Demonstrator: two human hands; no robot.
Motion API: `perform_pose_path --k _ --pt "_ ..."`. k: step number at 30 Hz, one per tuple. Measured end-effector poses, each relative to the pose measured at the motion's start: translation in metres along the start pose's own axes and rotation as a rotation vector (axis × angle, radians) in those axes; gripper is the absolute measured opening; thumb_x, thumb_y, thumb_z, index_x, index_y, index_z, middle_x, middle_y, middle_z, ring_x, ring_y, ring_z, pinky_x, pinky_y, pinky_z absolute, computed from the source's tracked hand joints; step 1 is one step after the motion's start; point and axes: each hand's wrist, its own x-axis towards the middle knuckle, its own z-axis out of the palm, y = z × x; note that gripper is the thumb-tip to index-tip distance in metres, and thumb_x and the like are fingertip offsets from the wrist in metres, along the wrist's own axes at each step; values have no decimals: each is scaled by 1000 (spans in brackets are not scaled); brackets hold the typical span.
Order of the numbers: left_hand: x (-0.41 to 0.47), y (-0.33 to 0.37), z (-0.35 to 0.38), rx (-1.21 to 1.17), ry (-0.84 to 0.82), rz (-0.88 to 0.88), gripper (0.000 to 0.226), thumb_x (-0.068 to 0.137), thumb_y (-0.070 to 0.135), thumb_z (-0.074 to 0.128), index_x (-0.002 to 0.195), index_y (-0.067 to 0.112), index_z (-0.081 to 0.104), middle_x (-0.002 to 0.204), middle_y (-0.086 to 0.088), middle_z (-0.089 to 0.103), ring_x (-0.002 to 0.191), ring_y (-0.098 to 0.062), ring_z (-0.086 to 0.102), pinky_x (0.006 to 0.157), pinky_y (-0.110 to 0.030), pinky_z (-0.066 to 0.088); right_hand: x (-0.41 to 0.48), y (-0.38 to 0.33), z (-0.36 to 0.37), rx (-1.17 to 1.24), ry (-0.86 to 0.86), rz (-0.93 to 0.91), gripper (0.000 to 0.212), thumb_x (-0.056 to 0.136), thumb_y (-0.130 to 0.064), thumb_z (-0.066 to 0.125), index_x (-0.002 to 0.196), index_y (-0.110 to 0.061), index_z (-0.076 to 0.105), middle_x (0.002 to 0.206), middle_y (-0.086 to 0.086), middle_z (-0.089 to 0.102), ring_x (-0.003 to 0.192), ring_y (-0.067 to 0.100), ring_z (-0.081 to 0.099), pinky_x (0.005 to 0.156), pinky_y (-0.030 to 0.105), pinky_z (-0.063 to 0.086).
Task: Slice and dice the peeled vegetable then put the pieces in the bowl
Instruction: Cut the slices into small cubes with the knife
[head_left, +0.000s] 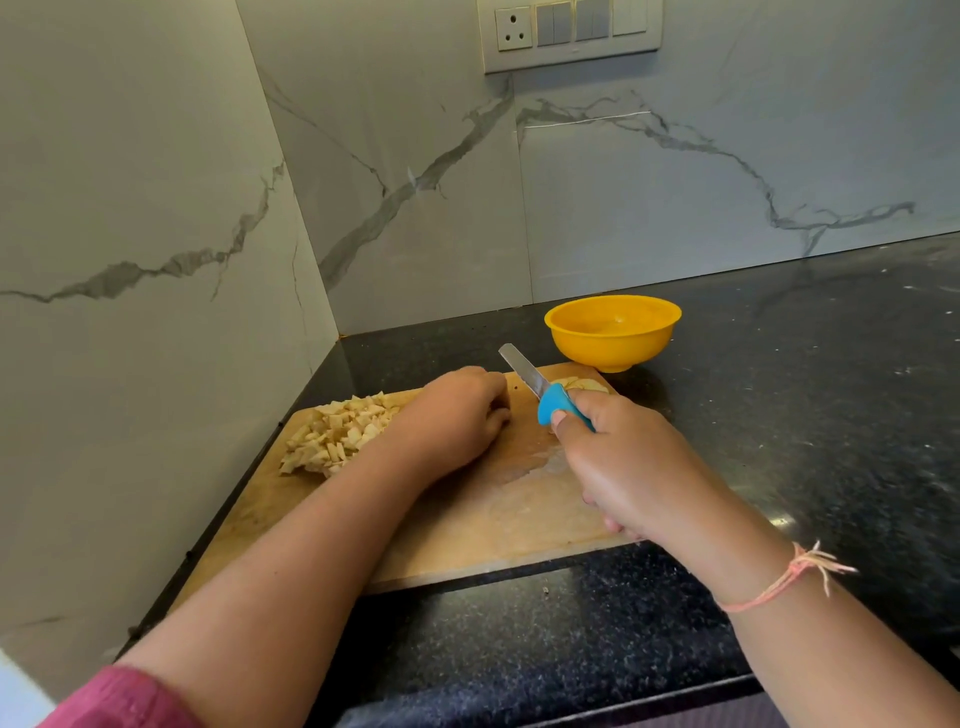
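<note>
Sleeve: a rolled pink fabric sleeve (119, 696) sits at your left elbow, clear of the work.
Counter: the black speckled stone counter (519, 649) carries everything; the work sits in its corner.
Wrist thread: a thin pink thread bracelet (789, 577) is tied on your right wrist, well back from the blade.
Board: the rectangular wooden cutting board (467, 530) lies at an angle across the corner, giving both forearms room to reach over it.
Right hand: your right hand (623, 467) wraps the handle of the blue-handled serrated steel knife (540, 389), thumb laid along the grip; the blade points away and to the left, raised off the wood, likely poised for a cut.
Left hand: your left hand (457, 410) rests knuckles-up at mid-board with fingers curled under, just left of the blade; whether it pins a piece cannot be told, since the fingers hide it.
Diced pieces: a heap of pale cream vegetable cubes (337, 428) sits on the board's left part, touching your left wrist, probably pushed aside to free cutting space.
Uncut slices: a few pale flat vegetable slices (584, 384) lie at the far right corner of the board, partly behind your right hand, apparently waiting to be diced.
Bowl: the round yellow plastic bowl (613, 348) stands just beyond the board's far edge, within easy reach for the transfer; no pieces show inside.
Wall: white grey-veined marble wall panels (675, 182) close the corner.
Switch plate: a cream wall plate with one socket and several switches (571, 31) is mounted high up.
Writing: no brand, label or lettering is legible on the knife, the bowl or the plate.
</note>
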Motion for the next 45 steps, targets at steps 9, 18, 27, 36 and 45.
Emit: perform_pose_path --k 9,18,27,36,45 --pt "-10 -36 -17 62 -35 -248 22 96 15 51 118 17 57 116 -3 58 100 -16 54 83 -26 46 -1 2 -2 80 -9 27 39 101 -34 32 139 -27 38 73 -7 45 55 4 44 37 13 32" --pt "-21 -18 -20 -146 26 -148 28 92 45 54 107 23 62 103 6 59 96 -12 54 82 -27 49 -4 5 -12 267 -43 65 15 100 -34 35 111 -33 46 60 2 51 31 5 41 33 15 32" --pt "-19 -15 -13 11 -80 -69 4 94 31 51 93 27 50 101 4 51 93 -12 47 80 -24 41 -5 12 -15 368 -8 78 29 99 -32 37 127 -29 46 62 4 50 37 9 43 34 16 31" --pt "-12 -22 -22 -129 64 -293 24 100 12 44 117 13 60 110 -1 65 99 -16 58 85 -28 48 -5 18 -17 465 52 55 29 100 -31 37 127 -30 49 57 5 50 33 10 42 33 16 30" --pt "22 17 -8 -163 44 -82 32 98 23 51 130 19 52 129 -1 57 115 -18 54 100 -34 45 -7 22 -14 494 145 49 30 100 -33 36 126 -30 51 57 2 50 30 3 40 31 13 29"
